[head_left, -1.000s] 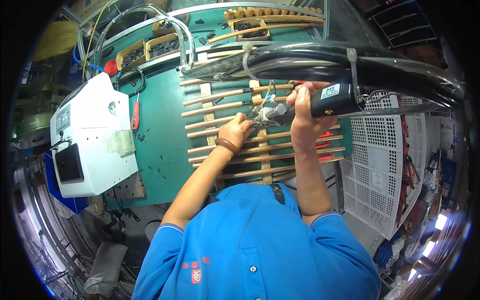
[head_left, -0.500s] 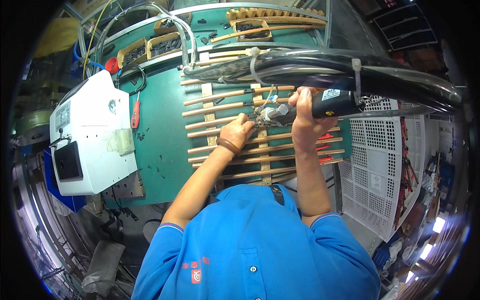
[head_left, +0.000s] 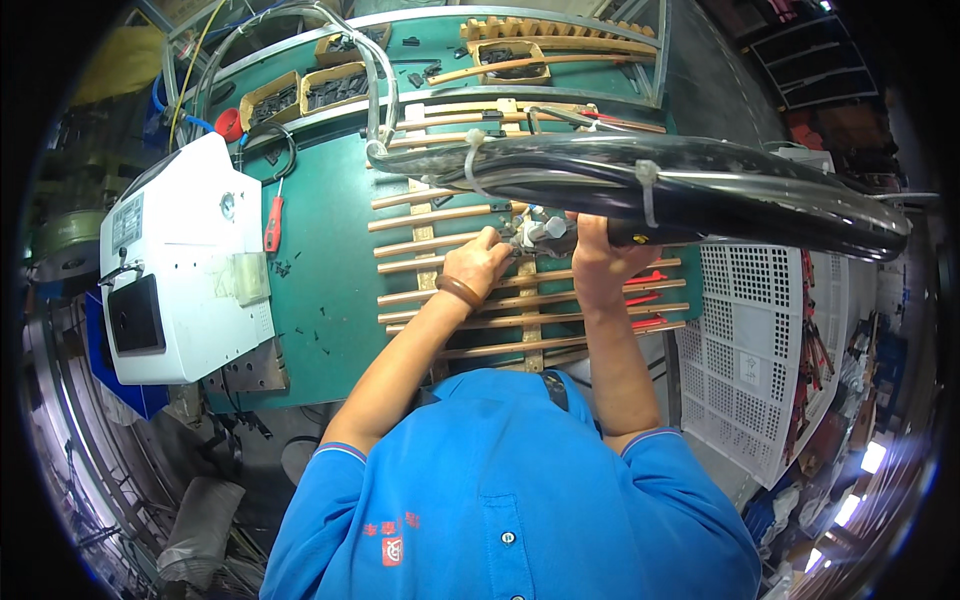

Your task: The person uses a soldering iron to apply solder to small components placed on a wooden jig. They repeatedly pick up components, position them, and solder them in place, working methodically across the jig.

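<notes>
My right hand (head_left: 608,265) is wrapped round a black powered screwdriver (head_left: 640,233) with a pale metal head (head_left: 545,231). The thick hose bundle in front hides much of its body. Close to that head, my left hand (head_left: 478,265) is closed, fingertips pressed together over one of the tan rods (head_left: 420,246). What they pinch is covered by the fingers. Several such rods lie side by side across two notched wooden strips (head_left: 532,330). Small black fittings (head_left: 500,208) sit on some of them. A brown bangle circles my left wrist.
A clear hose bundle (head_left: 780,200) arches over the rods. To the left stands a white machine (head_left: 190,270), with a red-handled screwdriver (head_left: 273,225) and loose screws (head_left: 285,268) nearby. Boxes of black parts (head_left: 335,88) sit behind. White perforated crates (head_left: 745,350) are at right.
My right hand and the powered screwdriver have come slightly nearer and to the left. The hose bundle has swung lower and now covers more of the tool. My left hand has hardly moved.
</notes>
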Demonstrator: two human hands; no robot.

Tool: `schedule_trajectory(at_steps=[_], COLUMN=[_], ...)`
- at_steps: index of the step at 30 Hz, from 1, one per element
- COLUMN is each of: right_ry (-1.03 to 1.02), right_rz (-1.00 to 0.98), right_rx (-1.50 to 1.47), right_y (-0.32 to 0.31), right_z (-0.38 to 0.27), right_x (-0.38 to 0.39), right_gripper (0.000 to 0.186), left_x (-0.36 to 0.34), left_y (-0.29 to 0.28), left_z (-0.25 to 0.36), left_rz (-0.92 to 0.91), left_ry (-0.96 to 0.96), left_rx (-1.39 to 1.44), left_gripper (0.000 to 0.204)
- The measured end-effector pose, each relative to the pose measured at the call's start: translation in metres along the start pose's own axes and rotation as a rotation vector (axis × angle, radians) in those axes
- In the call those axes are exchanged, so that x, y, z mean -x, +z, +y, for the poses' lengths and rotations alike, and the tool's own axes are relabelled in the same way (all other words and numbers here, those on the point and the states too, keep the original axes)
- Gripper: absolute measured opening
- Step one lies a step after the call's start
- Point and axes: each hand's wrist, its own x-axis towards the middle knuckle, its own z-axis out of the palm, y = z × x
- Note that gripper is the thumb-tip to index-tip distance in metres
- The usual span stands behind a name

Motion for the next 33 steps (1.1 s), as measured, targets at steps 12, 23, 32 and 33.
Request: schedule_trajectory(at_steps=[12,23,32,33], right_ry=[-0.179,-0.488,-0.492,-0.48], right_rz=[-0.037,-0.182,-0.253,-0.23], right_rx=[0.165,0.854,0.497,0.533], right_y=[-0.003,-0.011,-0.013,-0.012], right_z=[0.004,0.009,0.0,0.001], right_x=[0.005,0.02,0.011,0.013], right_gripper=[0.032,0.051,0.077,0.077], left_x=[0.003,0.003,0.003,0.003], left_y=[0.002,0.013,0.019,0.016], left_z=[-0.001,-0.01,-0.012,-0.01], left_rz=[-0.049,0.089,0.089,0.079], left_ry=[-0.052,0.038,0.035,0.027], left_rx=[-0.051,-0.044,-0.032,-0.037], left_gripper=[0.013,0.013,0.013,0.012])
